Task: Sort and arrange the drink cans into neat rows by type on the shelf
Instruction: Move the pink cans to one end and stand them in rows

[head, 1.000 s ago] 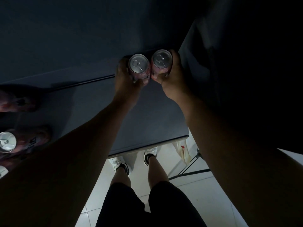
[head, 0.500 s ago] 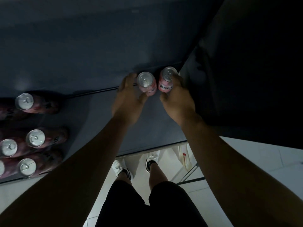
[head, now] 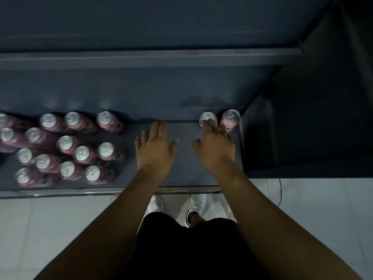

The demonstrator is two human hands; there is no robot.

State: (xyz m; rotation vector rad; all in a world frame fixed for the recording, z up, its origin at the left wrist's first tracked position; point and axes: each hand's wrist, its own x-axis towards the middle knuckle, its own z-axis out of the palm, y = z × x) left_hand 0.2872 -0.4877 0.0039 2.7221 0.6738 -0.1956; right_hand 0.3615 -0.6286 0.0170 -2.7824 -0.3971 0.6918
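You are seating two cans (head: pixel 231 116) in the shelf (head: pixel 185 170) corner;
right hand (head: pixel 216 150) is resting loose fingers on one, gripping nothing; left hand (head: pixel 154 150) is hovering spread, empty; next, probably, you are reaching for the cluster (head: pixel 80 153).

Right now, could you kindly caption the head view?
Right hand touches one pink can beside another; left hand spread over the shelf.

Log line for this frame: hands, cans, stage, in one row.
left hand: open above shelf | right hand: fingers touching inner can | corner can: upright beside it | unsorted cans: clustered left
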